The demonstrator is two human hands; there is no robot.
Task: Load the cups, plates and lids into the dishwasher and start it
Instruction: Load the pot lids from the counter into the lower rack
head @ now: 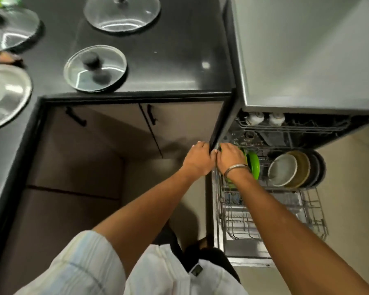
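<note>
View from above of a person reaching both bare arms down to an open dishwasher [307,81] on the right. The left hand [197,159] has its fingers curled over the dark front edge of the dishwasher's left side wall, gripping it. The right hand [230,159], with a thin metal bangle [235,169] at the wrist, sits just beside it, fingers curled round the rim of a bright green round plate [253,167] standing upright at the left end of the pulled-out grey wire lower rack [307,209]. Right of the green plate, a row of round plates [296,169] in white, tan and dark tones stands on edge in the same rack. Two white cups [264,118] sit in the upper rack, further back. On the black tabletop [168,50] to the left lie a small glass lid with a black knob [95,68], a larger glass lid [122,13] beyond it, and more lids, blurred, at the far left edge.
</note>
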